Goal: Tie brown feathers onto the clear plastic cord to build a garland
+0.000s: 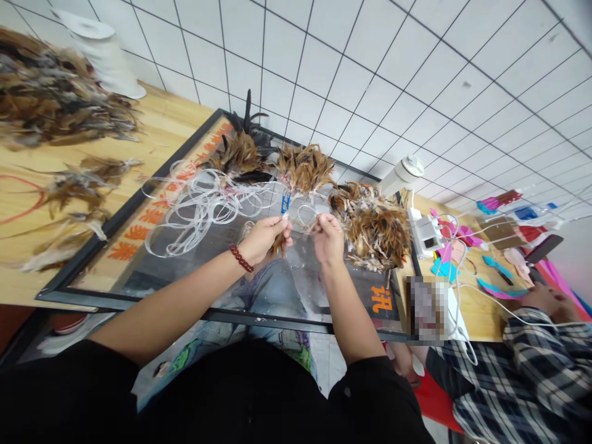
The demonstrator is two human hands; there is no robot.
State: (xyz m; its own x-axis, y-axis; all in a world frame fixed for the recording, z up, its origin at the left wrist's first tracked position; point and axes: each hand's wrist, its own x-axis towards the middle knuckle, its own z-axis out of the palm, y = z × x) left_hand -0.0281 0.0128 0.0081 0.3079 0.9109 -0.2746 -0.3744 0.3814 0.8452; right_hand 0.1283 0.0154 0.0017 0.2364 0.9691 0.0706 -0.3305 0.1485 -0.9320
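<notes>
My left hand (268, 239), with a beaded bracelet (241, 258) on its wrist, is closed around the base of a small brown feather bunch (279, 248), whose tips point down toward me. Close by on its right, my right hand (330, 239) is pinched, and a thin pale strand (305, 228) seems to run from it toward the left hand. Just beyond my left fingers lies a small blue tool (285, 202), possibly thread snips. A loose heap of clear tubing or cord (203, 209) spreads to the left. Brown feather piles (303, 168) lie beyond both hands.
The dark-framed glass board (152, 290) lies under my hands. A larger feather pile (365, 228) is at right, with more feathers (50, 92) and a white spool (99, 52) at left. A white bottle (401, 176), power strip (424, 231) and a seated person (531, 364) are on the right.
</notes>
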